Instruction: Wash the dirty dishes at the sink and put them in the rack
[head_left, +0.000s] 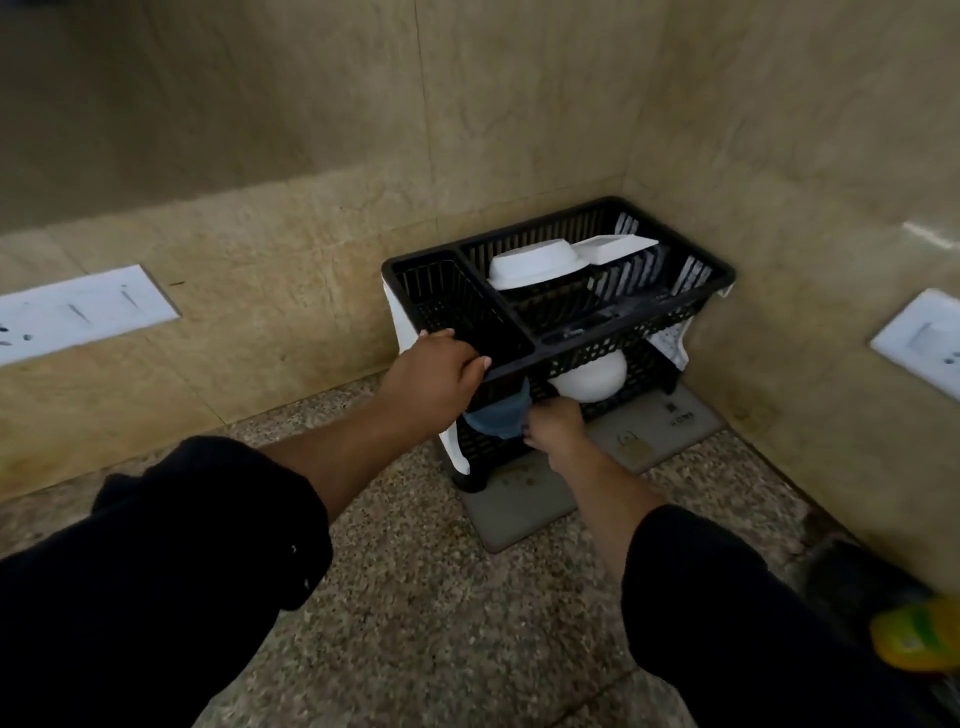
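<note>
A black two-tier plastic dish rack (623, 325) stands in the counter's corner. Its upper tier holds a white bowl (535, 267) and a white rectangular dish (615, 248). Another white bowl (592, 382) lies upside down on the lower tier. My left hand (434, 369) grips the front left rim of the upper tier. My right hand (553, 426) holds a blue cup (498, 415) at the lower tier's left end, partly under the upper tier.
A grey drying mat (524, 506) lies under the rack on the speckled stone counter (415, 597). Beige tiled walls close the corner, with white socket plates on the left wall (78, 312) and right wall (924, 338). A yellow-green object (917, 636) sits at the right edge.
</note>
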